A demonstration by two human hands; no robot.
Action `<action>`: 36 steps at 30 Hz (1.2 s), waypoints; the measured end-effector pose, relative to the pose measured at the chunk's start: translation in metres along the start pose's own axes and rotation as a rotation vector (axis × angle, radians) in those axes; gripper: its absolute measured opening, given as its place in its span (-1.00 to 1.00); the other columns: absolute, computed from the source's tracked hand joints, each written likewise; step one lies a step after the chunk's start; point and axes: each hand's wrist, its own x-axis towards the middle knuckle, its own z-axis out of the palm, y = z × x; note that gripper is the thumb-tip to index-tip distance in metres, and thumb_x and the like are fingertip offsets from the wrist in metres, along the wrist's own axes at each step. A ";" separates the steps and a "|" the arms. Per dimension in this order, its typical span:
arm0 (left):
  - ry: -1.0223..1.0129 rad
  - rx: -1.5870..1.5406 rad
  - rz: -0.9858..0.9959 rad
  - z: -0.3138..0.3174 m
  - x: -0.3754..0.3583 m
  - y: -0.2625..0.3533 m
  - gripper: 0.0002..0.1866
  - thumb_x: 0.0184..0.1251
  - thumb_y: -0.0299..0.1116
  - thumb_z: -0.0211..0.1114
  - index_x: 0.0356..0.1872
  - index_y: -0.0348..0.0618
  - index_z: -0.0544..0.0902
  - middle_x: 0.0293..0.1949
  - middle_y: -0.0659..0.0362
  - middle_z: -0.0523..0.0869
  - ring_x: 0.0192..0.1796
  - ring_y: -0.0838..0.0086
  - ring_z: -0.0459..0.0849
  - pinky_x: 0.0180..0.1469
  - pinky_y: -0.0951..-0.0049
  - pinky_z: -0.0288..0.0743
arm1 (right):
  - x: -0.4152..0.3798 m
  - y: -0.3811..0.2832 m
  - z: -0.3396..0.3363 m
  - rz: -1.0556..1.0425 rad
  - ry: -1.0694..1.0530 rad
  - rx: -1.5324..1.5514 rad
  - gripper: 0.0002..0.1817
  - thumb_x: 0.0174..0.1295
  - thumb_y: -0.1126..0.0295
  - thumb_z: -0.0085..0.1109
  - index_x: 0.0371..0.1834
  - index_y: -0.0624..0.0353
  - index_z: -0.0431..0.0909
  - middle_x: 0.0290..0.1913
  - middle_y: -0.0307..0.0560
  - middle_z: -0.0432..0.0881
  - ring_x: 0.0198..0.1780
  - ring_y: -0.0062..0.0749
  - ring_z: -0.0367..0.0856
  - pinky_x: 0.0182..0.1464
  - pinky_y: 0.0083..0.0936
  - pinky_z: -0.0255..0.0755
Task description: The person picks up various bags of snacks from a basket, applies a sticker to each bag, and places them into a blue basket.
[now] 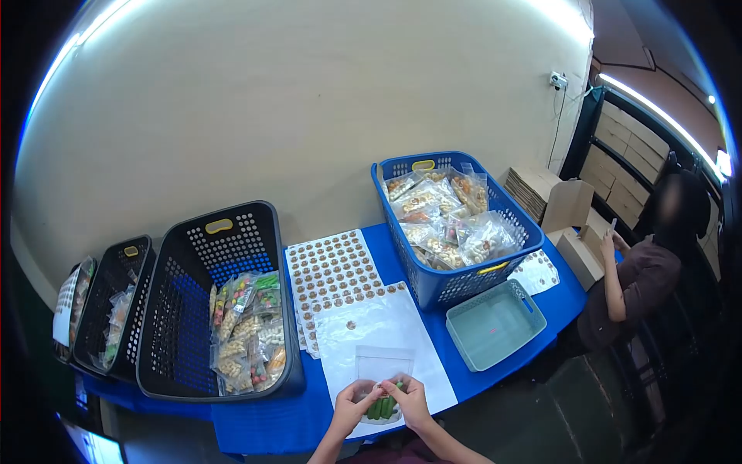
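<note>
My left hand (353,404) and my right hand (410,400) meet at the near edge of the blue table (263,421). Together they pinch a small clear bag of green snacks (382,407) at its top. The bag lies on a white sheet (379,329), just below an empty clear pouch (383,360). Sheets of round brown stickers (334,269) lie beyond, toward the wall.
A black basket (220,301) holding snack bags stands at left, with two more black baskets (116,301) further left. A blue basket (452,224) full of bags is at right, a small teal tray (495,323) before it. A person (645,271) sits at far right by cardboard boxes (576,232).
</note>
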 end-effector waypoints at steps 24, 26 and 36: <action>0.064 -0.102 0.102 0.153 0.117 -0.019 -0.88 0.17 -0.41 0.20 -0.38 -0.27 0.55 -0.42 0.20 0.63 -0.35 0.62 0.56 -0.23 0.63 0.42 | 0.094 -0.068 -0.161 -0.030 -0.209 -0.202 -0.82 0.04 0.46 0.22 -0.30 0.26 0.49 -0.36 -0.26 0.55 -0.29 -0.68 0.48 -0.22 -0.70 0.36; -0.003 -0.082 0.068 0.166 0.126 -0.022 -0.86 0.16 -0.40 0.21 -0.34 -0.26 0.56 -0.38 0.20 0.63 -0.30 0.60 0.57 -0.18 0.61 0.42 | 0.098 -0.081 -0.174 -0.018 -0.141 -0.093 -0.87 0.03 0.50 0.20 -0.35 0.27 0.50 -0.40 -0.27 0.55 -0.32 -0.69 0.49 -0.25 -0.70 0.36; 0.047 0.083 -0.001 0.205 0.134 -0.033 -0.77 0.14 -0.34 0.24 -0.24 -0.28 0.57 -0.27 0.19 0.62 -0.19 0.58 0.54 -0.11 0.58 0.39 | 0.120 -0.093 -0.227 0.113 -0.188 0.009 -0.86 0.11 0.42 0.15 -0.33 0.27 0.52 -0.37 -0.20 0.59 -0.36 -0.65 0.52 -0.28 -0.73 0.37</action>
